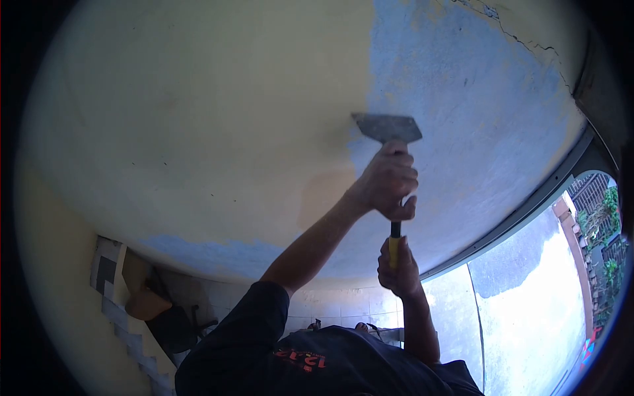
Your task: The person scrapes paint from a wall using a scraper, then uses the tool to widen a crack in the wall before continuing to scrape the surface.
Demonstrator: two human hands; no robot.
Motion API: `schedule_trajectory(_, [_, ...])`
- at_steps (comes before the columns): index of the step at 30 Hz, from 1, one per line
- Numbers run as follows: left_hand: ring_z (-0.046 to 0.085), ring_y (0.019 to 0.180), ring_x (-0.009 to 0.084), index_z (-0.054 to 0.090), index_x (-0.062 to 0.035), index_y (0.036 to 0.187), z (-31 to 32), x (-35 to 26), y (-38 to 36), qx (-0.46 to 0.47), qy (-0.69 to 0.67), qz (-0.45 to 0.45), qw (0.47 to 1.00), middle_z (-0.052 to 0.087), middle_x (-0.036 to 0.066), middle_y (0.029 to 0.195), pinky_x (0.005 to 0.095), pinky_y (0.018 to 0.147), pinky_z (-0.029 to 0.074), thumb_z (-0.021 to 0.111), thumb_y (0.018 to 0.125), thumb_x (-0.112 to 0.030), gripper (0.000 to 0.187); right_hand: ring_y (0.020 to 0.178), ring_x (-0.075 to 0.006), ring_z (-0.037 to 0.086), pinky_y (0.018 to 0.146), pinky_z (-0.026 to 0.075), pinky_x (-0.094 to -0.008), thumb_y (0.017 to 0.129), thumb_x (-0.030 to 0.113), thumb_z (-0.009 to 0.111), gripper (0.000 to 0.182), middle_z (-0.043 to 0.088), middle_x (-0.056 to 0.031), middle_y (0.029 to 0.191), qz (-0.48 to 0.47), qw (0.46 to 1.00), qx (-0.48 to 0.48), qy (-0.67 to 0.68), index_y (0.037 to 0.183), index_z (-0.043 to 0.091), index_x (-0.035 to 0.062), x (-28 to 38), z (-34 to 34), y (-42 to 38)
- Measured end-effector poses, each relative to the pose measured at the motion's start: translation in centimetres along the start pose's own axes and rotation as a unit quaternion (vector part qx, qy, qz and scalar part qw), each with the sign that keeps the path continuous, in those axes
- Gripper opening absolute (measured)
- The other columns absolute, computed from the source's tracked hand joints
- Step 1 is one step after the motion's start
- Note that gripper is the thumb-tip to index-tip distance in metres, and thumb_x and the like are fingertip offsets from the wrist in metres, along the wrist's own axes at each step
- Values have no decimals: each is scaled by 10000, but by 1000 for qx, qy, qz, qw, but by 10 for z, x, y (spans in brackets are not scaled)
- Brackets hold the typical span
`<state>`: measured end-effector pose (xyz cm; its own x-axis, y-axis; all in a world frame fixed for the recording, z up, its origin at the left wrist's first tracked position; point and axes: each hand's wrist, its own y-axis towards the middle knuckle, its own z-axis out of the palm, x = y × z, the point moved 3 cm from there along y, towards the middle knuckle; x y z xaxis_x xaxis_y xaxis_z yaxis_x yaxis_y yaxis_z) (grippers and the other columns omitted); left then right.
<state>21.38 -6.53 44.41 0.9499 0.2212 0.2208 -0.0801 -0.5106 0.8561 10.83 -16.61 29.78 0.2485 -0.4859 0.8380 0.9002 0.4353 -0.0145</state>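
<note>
A wide metal scraper (388, 127) lies with its blade against the wall, or very near it, where cream paint (264, 99) borders a bare bluish patch (449, 99). My left hand (391, 181) is wrapped around the upper end of the tool, just below the blade. Lower down, my right hand (399, 267) grips the black and yellow handle (394, 251). The blade is slightly tilted, its left corner over the cream paint. Part of the handle is hidden by my fingers.
A crack (522, 43) runs across the wall's upper right. Along the right side is a dark frame (528, 218), with a bright outdoor floor (535, 330) and green plants (611, 204) beyond. A brown object (146, 305) and a dark item (173, 329) stand at lower left, near tiled steps (119, 317).
</note>
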Motion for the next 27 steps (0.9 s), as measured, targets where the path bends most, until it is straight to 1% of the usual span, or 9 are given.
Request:
schedule_trajectory(5, [399, 504, 215, 400, -138, 442, -11, 27, 40, -32, 29, 21, 999, 364, 2, 461, 374, 733, 352, 519, 543, -310, 232, 356, -28, 269, 321, 233, -189, 930, 631, 325, 528, 334, 58, 510, -37, 998, -21, -48, 835, 431, 122, 60, 22, 21])
schedule_trajectory(9, [415, 512, 217, 390, -141, 438, 6, 17, 14, -16, 9, -6, 1000, 375, 4, 463, 378, 731, 359, 525, 530, -288, 220, 351, -38, 277, 317, 233, -195, 921, 639, 343, 524, 340, 52, 507, 5, 999, -22, -23, 835, 436, 130, 33, 13, 2])
schedule_trajectory(12, [431, 526, 221, 405, -135, 444, 29, -4, -24, 21, -38, -49, 998, 398, 11, 478, 386, 733, 367, 532, 511, -269, 197, 344, -46, 283, 314, 236, -202, 921, 637, 348, 527, 340, 44, 504, 82, 993, -64, 56, 831, 436, 126, -7, -5, -17])
schedule_trajectory(16, [457, 553, 210, 465, -128, 435, 32, -7, -30, 60, -44, -67, 995, 456, 13, 487, 373, 751, 373, 561, 518, -252, 178, 344, -44, 284, 315, 235, -199, 921, 637, 346, 531, 344, 44, 505, 79, 990, -100, 55, 829, 432, 122, -15, -5, -19])
schedule_trajectory(18, [429, 535, 220, 403, -126, 446, 26, 13, -10, 7, -27, -34, 999, 407, 11, 481, 390, 737, 363, 529, 517, -282, 213, 344, -41, 278, 317, 229, -199, 923, 636, 342, 534, 345, 45, 506, 30, 996, -80, -17, 828, 426, 118, 14, 0, -3])
schedule_trajectory(20, [427, 536, 220, 401, -123, 445, 14, 14, 5, -2, -10, -33, 999, 406, 8, 474, 388, 746, 361, 524, 525, -284, 218, 348, -38, 274, 319, 227, -199, 929, 631, 333, 532, 348, 47, 508, 8, 998, -61, -27, 826, 423, 117, 27, 8, -1])
schedule_trajectory(22, [428, 537, 217, 414, -126, 444, 7, 16, 12, 6, -10, -39, 999, 409, 7, 471, 386, 758, 363, 523, 526, -283, 208, 352, -40, 276, 320, 228, -199, 932, 627, 330, 526, 342, 47, 508, 12, 997, -61, -34, 828, 423, 120, 33, 13, 1])
schedule_trajectory(24, [439, 546, 205, 449, -126, 444, 18, 13, -3, 31, -11, -42, 999, 436, 7, 474, 373, 759, 365, 541, 535, -275, 197, 354, -43, 271, 321, 228, -195, 926, 634, 338, 525, 320, 50, 507, 59, 996, -52, 32, 833, 431, 125, 18, 4, -5])
schedule_trajectory(27, [455, 557, 189, 492, -124, 447, 25, 13, -14, 59, -8, -54, 997, 464, 5, 477, 357, 766, 365, 561, 546, -269, 188, 354, -40, 270, 320, 227, -194, 923, 634, 346, 526, 318, 53, 508, 59, 996, -45, 47, 834, 434, 123, 8, -7, -1])
